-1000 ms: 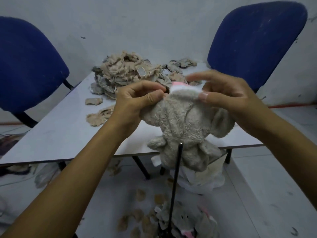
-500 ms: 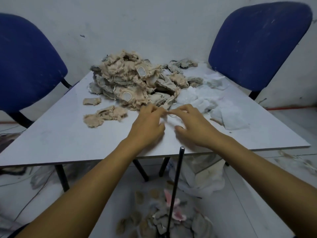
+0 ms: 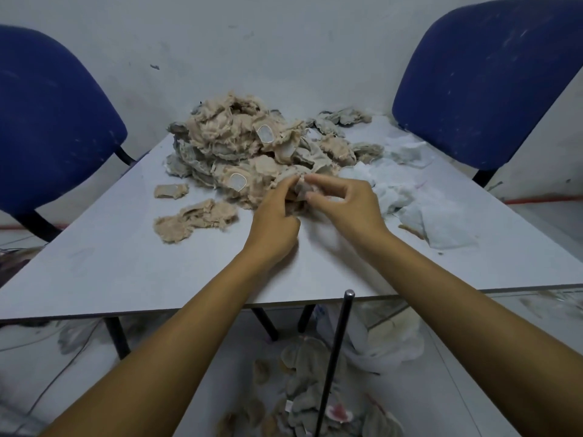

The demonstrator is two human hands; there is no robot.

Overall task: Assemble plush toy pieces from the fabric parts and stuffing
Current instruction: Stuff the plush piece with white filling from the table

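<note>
A big heap of beige plush fabric parts [image 3: 246, 146] lies at the back of the white table [image 3: 126, 272]. At its near edge, my left hand [image 3: 277, 216] and my right hand [image 3: 344, 203] meet and pinch a small beige fabric piece [image 3: 298, 190] between their fingertips. White stuffing [image 3: 407, 190] is spread to the right of my hands. Loose beige pieces [image 3: 195, 219] lie left of my left hand.
Two blue chairs [image 3: 50, 127] [image 3: 492, 77] stand at the table's far corners against the wall. A black rod [image 3: 334, 361] rises in front of the near table edge. Finished plush pieces [image 3: 315, 402] and a white bag [image 3: 388, 342] lie on the floor below.
One second ago both hands held a stuffed plush toy up near the camera. It is gone from my hands; they moved down to the table and took hold of a small fabric piece.
</note>
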